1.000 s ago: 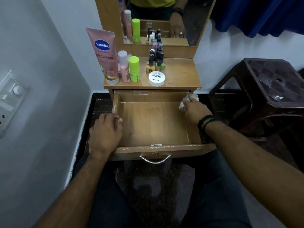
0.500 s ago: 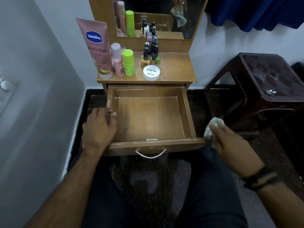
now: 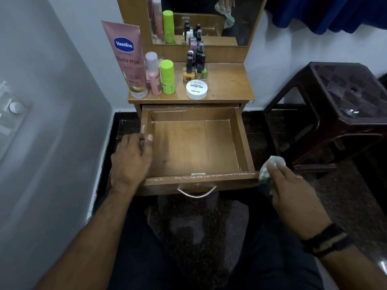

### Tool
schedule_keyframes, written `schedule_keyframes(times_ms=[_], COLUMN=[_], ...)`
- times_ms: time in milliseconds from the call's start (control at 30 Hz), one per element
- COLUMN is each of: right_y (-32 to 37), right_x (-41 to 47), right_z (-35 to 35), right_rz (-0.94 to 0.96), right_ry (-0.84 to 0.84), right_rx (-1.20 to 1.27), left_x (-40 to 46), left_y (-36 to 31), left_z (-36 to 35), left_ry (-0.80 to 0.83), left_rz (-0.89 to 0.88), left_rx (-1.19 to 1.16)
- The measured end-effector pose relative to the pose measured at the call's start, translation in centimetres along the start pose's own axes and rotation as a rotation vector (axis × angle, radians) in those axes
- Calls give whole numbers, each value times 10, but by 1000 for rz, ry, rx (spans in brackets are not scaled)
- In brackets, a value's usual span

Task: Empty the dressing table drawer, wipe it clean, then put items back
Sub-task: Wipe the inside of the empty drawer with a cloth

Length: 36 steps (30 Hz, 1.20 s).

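The wooden drawer (image 3: 244,141) is pulled out of the dressing table and holds nothing. My left hand (image 3: 130,160) grips its left wall near the front corner, thumb inside. My right hand (image 3: 287,185) holds a crumpled white cloth (image 3: 270,167) against the drawer's front right corner. On the tabletop (image 3: 228,80) stand a pink Vaseline tube (image 3: 127,57), a pink bottle (image 3: 154,73), a green bottle (image 3: 167,76), several nail polish bottles (image 3: 194,63) and a white round tub (image 3: 196,89).
A mirror (image 3: 203,19) rises behind the tabletop. A dark brown plastic stool (image 3: 339,105) stands to the right. A grey wall with a switch plate (image 3: 12,114) runs close on the left. My legs and dark floor lie below the drawer.
My right hand has carried the cloth from the drawer's back right corner out to its front right corner. The left hand has kept its grip on the left wall.
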State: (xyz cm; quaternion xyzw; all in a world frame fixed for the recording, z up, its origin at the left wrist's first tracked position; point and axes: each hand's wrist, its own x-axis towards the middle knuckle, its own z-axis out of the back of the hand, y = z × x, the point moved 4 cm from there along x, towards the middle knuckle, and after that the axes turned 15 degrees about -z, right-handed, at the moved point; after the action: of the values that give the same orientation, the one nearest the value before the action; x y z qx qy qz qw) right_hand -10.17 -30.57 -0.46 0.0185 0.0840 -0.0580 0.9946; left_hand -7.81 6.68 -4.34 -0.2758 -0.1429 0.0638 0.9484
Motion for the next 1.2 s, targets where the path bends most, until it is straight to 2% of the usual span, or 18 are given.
schedule_keyframes(times_ms=[167, 367, 533, 667, 767, 833, 967, 1067, 1200], right_y=[26, 115, 197, 169, 102, 80, 23, 49, 138], right_x=[-8, -37, -61, -52, -33, -19, -7, -10, -34], right_z=[-12, -11, -23, -12, -5, -15, -10, -10, -11], right_rz=[116, 330, 500, 513, 366, 337, 190, 278, 529], right_ry=[44, 9, -11, -50, -52, -56, -108, -163, -200], right_rx=[-151, -94, 54, 59, 7, -37, -64, -50, 24], left_x=[1, 1, 2, 5, 7, -4, 1, 1, -5], left_y=[2, 4, 4, 4, -7, 21, 9, 18, 34], left_z=[-1, -2, -1, -1, 4, 15, 11, 11, 16], left_ry=[8, -4, -21, -16, -53, -117, -208, -312, -457], left_rz=[3, -8, -12, -2, -31, 59, 111, 276, 501], left_rx=[-8, -36, -33, -54, -90, -121, -362, -644, -911])
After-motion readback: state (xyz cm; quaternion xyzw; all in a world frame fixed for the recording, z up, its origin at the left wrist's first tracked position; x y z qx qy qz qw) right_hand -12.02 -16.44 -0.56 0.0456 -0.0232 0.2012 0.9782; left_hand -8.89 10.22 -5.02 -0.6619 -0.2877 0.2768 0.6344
